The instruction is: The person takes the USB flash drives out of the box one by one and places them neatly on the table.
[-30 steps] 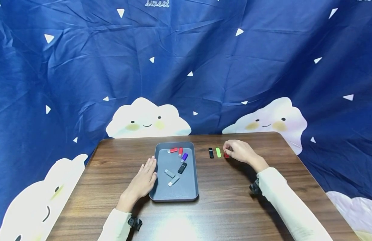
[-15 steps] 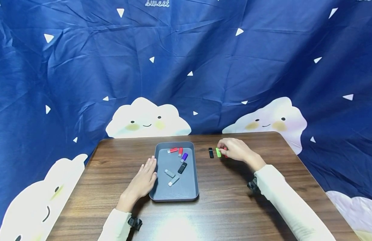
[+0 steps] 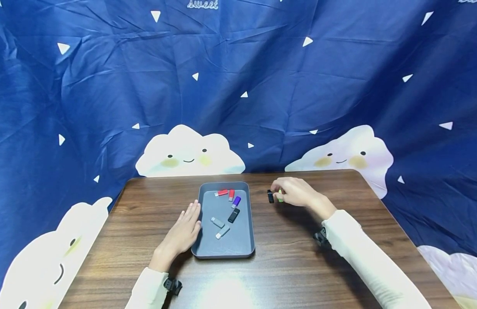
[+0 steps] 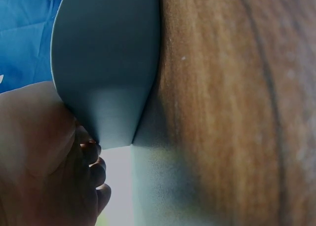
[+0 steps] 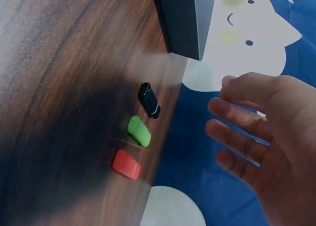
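Three USB flash drives lie in a row on the table right of the grey tray (image 3: pixel 235 246): a black one (image 3: pixel 270 196), a green one (image 5: pixel 139 131) and a red one (image 5: pixel 126 164). My right hand (image 3: pixel 296 192) hovers over this row with fingers loosely bent and nothing held, as the right wrist view shows. From the head, it covers the red drive and part of the green. My left hand (image 3: pixel 183 231) rests with straight fingers along the tray's left side; the left wrist view shows it against the tray wall (image 4: pixel 106 53).
Inside the tray lie two red drives (image 3: pixel 221 193), a purple one (image 3: pixel 236 202), a black one (image 3: pixel 233 215) and two grey ones (image 3: pixel 223 232). Behind the wooden table (image 3: pixel 300 266) hangs a blue cloth (image 3: pixel 261 107) printed with clouds.
My right hand has moved left along the row, away from the red drive, to the green drive close beside the black one. The left hand and the tray have stayed put.
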A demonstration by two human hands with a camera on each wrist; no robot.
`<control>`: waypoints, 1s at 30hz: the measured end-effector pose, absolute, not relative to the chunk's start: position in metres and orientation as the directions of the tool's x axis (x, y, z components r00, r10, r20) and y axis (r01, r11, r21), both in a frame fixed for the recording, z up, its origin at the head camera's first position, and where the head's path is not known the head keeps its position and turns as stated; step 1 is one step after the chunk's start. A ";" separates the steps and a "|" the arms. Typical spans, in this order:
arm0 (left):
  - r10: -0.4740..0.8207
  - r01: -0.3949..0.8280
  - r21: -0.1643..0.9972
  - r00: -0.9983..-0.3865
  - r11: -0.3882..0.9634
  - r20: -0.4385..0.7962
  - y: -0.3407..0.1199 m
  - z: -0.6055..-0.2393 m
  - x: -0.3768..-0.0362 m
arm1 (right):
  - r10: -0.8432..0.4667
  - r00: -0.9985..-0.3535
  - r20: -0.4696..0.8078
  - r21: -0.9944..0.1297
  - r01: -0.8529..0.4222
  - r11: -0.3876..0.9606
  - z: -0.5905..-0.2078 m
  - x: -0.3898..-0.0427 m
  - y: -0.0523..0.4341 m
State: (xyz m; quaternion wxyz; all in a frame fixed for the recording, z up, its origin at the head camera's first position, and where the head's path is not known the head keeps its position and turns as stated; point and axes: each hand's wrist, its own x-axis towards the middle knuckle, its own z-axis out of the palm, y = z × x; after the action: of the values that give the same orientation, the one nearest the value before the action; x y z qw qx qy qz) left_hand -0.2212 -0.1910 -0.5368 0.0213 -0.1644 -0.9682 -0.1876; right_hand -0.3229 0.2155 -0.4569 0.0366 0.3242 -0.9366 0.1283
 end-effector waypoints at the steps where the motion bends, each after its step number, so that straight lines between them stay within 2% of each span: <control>1: 0.311 0.326 0.357 -0.945 0.875 0.102 -0.191 -0.537 -0.221 | -0.598 -0.787 0.150 -0.210 -0.617 0.759 -0.456 -0.322 0.214; 21: 0.306 0.328 0.360 -0.945 0.873 0.117 -0.191 -0.538 -0.221 | -0.663 -0.729 0.171 -0.123 -0.683 0.720 -0.431 -0.315 0.171; 30: 0.312 0.337 0.356 -0.942 0.872 0.126 -0.191 -0.538 -0.221 | -0.717 -0.676 0.171 -0.082 -0.735 0.673 -0.427 -0.315 0.147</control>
State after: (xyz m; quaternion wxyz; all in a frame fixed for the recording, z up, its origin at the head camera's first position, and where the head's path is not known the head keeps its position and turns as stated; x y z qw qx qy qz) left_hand -0.2209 -0.1912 -0.5382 0.0322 -0.1677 -0.9668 -0.1900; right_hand -0.3151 0.1474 -0.4270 0.0621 0.3978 -0.9126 0.0719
